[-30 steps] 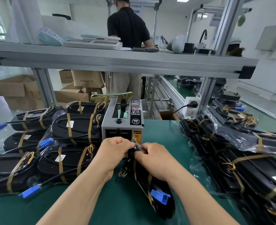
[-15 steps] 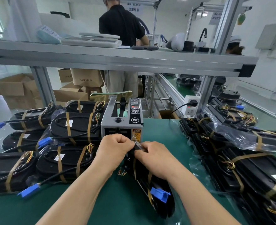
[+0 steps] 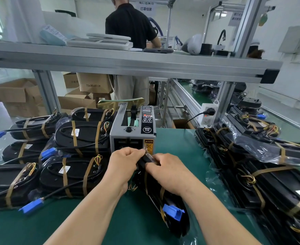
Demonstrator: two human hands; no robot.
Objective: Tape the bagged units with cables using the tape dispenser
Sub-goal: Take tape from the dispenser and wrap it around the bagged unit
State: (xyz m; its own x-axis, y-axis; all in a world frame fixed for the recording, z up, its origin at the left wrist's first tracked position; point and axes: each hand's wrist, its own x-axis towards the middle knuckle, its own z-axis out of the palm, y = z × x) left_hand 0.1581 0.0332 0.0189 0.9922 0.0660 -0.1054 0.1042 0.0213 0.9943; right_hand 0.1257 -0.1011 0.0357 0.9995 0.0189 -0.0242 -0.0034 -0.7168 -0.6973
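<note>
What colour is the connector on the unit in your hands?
Blue: the connector on the bagged unit, best in head view.

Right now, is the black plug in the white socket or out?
In: the black plug sits in the white socket, its red light glowing.

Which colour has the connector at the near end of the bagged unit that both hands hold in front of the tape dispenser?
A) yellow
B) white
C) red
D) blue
D: the connector at the near end of the bagged unit is plainly blue. The left hand and the right hand grip the unit's far end in front of the tape dispenser.
</note>
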